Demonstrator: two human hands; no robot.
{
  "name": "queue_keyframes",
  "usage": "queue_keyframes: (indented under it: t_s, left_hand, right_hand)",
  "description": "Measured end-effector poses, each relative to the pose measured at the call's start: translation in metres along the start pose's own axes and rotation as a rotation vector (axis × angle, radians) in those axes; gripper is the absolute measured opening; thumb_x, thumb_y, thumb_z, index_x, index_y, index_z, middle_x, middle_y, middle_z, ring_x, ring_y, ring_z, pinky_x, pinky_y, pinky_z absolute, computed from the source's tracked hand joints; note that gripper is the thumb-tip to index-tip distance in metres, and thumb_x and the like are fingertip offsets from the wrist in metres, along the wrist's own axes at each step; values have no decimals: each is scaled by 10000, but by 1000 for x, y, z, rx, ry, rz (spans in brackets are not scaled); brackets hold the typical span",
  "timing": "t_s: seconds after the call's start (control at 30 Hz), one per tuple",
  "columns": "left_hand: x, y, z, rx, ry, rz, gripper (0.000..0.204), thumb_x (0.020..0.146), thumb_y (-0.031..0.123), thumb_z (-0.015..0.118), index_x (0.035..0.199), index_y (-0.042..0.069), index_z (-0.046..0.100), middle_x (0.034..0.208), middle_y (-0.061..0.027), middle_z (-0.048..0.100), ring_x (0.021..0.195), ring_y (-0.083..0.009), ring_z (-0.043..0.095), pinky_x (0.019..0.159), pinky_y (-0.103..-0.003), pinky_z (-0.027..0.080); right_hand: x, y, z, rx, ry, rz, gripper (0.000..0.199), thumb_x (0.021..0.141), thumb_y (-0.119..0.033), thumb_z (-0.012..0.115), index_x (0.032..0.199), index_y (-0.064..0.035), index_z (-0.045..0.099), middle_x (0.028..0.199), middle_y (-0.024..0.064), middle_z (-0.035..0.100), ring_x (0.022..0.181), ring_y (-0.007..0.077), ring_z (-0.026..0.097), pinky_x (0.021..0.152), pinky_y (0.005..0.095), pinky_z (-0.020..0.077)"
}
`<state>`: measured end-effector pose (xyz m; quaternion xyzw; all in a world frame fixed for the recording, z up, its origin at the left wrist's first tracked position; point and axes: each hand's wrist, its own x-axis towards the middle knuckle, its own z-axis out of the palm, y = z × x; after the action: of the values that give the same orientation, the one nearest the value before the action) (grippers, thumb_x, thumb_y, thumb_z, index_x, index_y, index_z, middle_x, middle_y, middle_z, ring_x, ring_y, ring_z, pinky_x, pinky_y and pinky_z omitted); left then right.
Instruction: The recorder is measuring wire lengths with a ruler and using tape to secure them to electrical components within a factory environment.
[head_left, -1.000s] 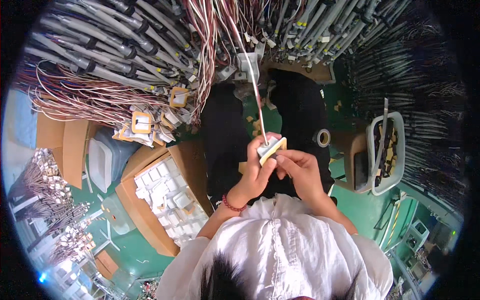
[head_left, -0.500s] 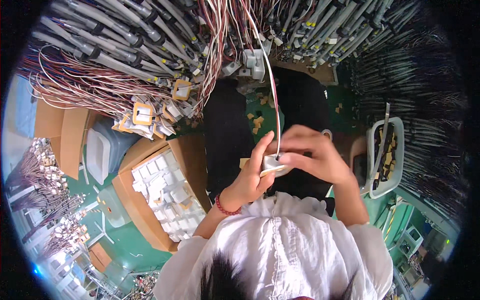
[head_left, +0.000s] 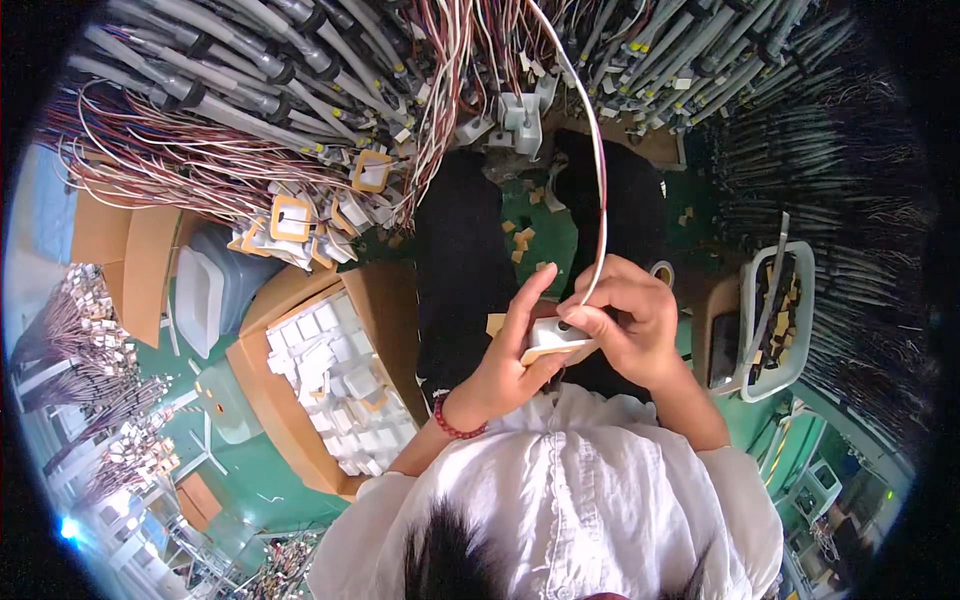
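My left hand (head_left: 508, 360) cradles a small white square part with a tan backing (head_left: 553, 340) from below, its fingers stretched up along the part's left side. My right hand (head_left: 628, 325) pinches a thin white-and-red wire (head_left: 598, 170) against the top of that part. The wire runs up from my fingers into the hanging wire bundles above. A red bead bracelet (head_left: 455, 422) is on my left wrist. Both hands are in front of my chest, above my white shirt.
A cardboard box (head_left: 285, 395) full of white square parts stands at my left. Dense wire harnesses (head_left: 300, 110) with tan-framed parts hang across the top. A white basket (head_left: 775, 320) sits at the right. Tan scraps lie on the green floor (head_left: 545, 235).
My hands have moved slightly lower and closer to my chest. The right hand has shifted along the wire onto the top of the part, while the left fingers have straightened.
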<state>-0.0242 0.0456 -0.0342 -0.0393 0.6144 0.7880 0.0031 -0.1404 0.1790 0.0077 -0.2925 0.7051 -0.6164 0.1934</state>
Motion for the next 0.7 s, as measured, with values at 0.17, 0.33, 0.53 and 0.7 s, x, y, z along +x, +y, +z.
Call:
queue_keyframes:
  t_s: [0.17, 0.33, 0.53, 0.7]
  left_hand:
    - [0, 2, 1, 10, -1, -36, 771, 903, 203, 608, 1472, 39, 116, 1248, -126, 444, 1068, -184, 498, 903, -305, 420]
    - [7, -1, 1, 205, 62, 83, 817, 865, 105, 615, 1465, 25, 66, 1104, -184, 575, 974, -254, 603, 850, -345, 468]
    - [11, 13, -5, 44, -32, -66, 805, 876, 100, 595, 1480, 60, 65, 1269, -154, 458, 1123, -204, 500, 934, -322, 417]
    - [14, 8, 2, -143, -44, -39, 724, 926, 143, 552, 1483, 64, 97, 1326, -101, 395, 1172, -163, 437, 999, -296, 342]
  right_hand:
    - [9, 14, -8, 44, -160, -32, 139, 842, -81, 647, 943, -4, 705, 862, 104, 645, 778, 187, 606, 674, 277, 476]
    - [11, 15, -21, 208, -323, 234, 156, 822, -99, 697, 950, -9, 704, 885, 50, 595, 763, 109, 557, 639, 231, 450]
    - [14, 3, -18, 37, -286, 105, 80, 803, -77, 716, 828, -4, 692, 875, 29, 582, 709, 87, 541, 577, 230, 419]
    - [0, 16, -5, 326, -45, 158, 103, 825, -91, 698, 833, 11, 683, 872, 37, 579, 745, 88, 540, 621, 210, 421]
